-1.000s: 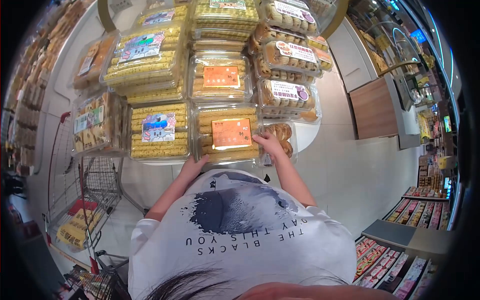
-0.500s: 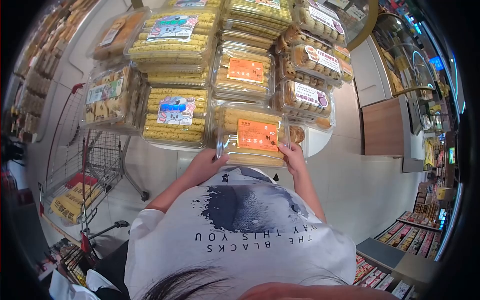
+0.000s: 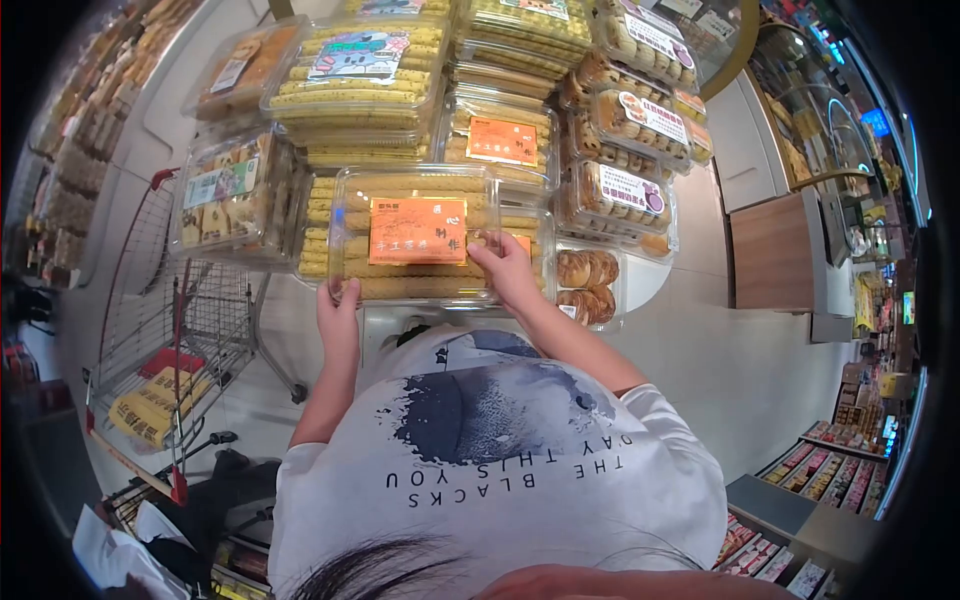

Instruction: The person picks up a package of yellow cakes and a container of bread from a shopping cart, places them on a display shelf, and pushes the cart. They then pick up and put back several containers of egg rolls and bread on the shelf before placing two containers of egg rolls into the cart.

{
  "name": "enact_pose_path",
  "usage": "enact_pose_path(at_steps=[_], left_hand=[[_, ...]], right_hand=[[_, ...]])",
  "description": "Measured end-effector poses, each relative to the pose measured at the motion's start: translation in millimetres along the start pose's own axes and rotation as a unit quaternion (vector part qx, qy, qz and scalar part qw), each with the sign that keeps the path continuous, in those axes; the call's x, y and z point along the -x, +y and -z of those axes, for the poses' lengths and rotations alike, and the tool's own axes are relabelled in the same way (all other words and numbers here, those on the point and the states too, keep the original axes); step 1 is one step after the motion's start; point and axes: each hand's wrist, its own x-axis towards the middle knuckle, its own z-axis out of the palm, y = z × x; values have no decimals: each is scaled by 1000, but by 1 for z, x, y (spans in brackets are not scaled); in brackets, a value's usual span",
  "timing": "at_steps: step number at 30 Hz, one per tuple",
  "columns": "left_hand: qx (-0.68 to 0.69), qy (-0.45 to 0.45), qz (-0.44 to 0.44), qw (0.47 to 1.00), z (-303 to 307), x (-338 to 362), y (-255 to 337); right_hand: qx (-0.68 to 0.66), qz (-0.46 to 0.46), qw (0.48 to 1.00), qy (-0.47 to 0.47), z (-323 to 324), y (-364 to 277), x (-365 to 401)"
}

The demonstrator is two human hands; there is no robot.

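Observation:
A clear plastic box of egg rolls with an orange label (image 3: 418, 231) is held level between my hands, over the front left of the display. My left hand (image 3: 338, 300) grips its lower left corner, thumb on the lid edge. My right hand (image 3: 503, 264) holds its right side, thumb near the label's lower right corner. Under it lies a box of speckled yellow rolls (image 3: 316, 232), largely covered. Partly behind my right hand sits another orange-labelled box (image 3: 527, 245).
Stacked packs of yellow rolls (image 3: 355, 65) rise behind, with filled-bun boxes (image 3: 622, 195) at the right. Round pastries in a box (image 3: 587, 285) lie at the front edge. A shopping cart (image 3: 175, 330) with a yellow bag stands at the left; a wooden counter (image 3: 770, 257) is at the right.
Both hands have moved left with the box, away from the orange-labelled stack and over the speckled yellow rolls. The round pastries now show more fully.

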Motion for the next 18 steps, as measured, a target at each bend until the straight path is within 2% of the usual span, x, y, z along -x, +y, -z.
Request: enact_pose_path(at_steps=[3,6,9,12,13,14,15,16,17,18], left_hand=[[11,20,7,1000,22,-21,-12],[13,49,-1,999,34,-38,-20],[11,71,-10,997,40,-52,-28],[-19,70,-9,997,46,-61,-31],[-34,65,-7,997,47,-63,-32],[-41,63,-6,997,46,-62,-29],[-48,60,-5,997,45,-60,-24],[-55,58,-5,997,46,-59,-23],[-71,49,-8,996,50,-62,-31],[-22,71,-5,997,52,-62,-37]], right_hand=[[28,-90,995,-34,-25,10,-11],[72,-27,996,-41,-44,27,-19],[48,-35,994,-87,-44,11,-8],[26,-2,999,-44,-13,17,-18],[95,14,995,-9,4,10,-16],[185,53,980,54,35,35,-29],[270,59,954,119,51,20,-22],[372,91,907,176,77,32,-23],[424,55,887,172,103,42,-24],[473,17,865,167,124,53,-23]])
